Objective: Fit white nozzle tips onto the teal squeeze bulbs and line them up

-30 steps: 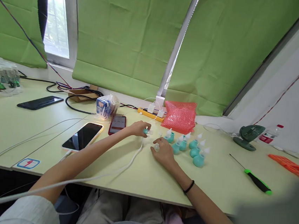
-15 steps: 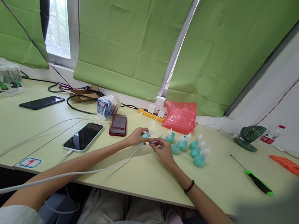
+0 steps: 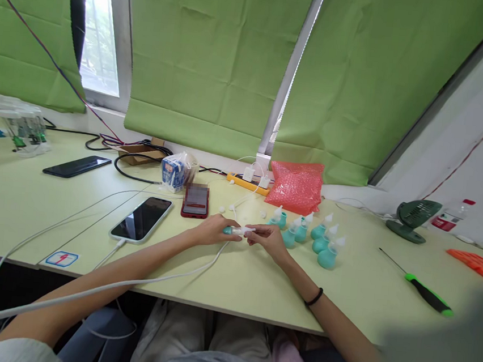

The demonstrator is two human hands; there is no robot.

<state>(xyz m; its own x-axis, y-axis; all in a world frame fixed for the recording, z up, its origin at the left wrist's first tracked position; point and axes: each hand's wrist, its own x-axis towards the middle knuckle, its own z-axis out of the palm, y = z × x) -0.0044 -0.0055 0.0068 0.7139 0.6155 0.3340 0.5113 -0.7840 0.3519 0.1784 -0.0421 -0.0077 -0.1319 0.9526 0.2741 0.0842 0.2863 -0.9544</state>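
Note:
My left hand (image 3: 211, 230) is closed on the teal bulb end of a small teal dropper bottle (image 3: 236, 231) lying sideways just above the table. My right hand (image 3: 268, 237) pinches the bottle's clear white tip from the other side. Both hands meet over the pale green table (image 3: 235, 283). Just right of them stand several finished teal bottles with white caps (image 3: 318, 242). A few loose white caps (image 3: 227, 208) lie beyond my hands.
A phone on a white cable (image 3: 141, 218) and a red phone (image 3: 196, 200) lie to the left. A pink bubble-wrap bag (image 3: 295, 186) and yellow power strip (image 3: 247, 183) sit behind. A green-handled screwdriver (image 3: 425, 291), a small fan (image 3: 413, 217) and a black phone (image 3: 76, 165) are further off.
My left hand drew the teal bottle back toward me. My right hand left the table, came to the bottle and now pinches its white tip. The camera view shifted slightly.

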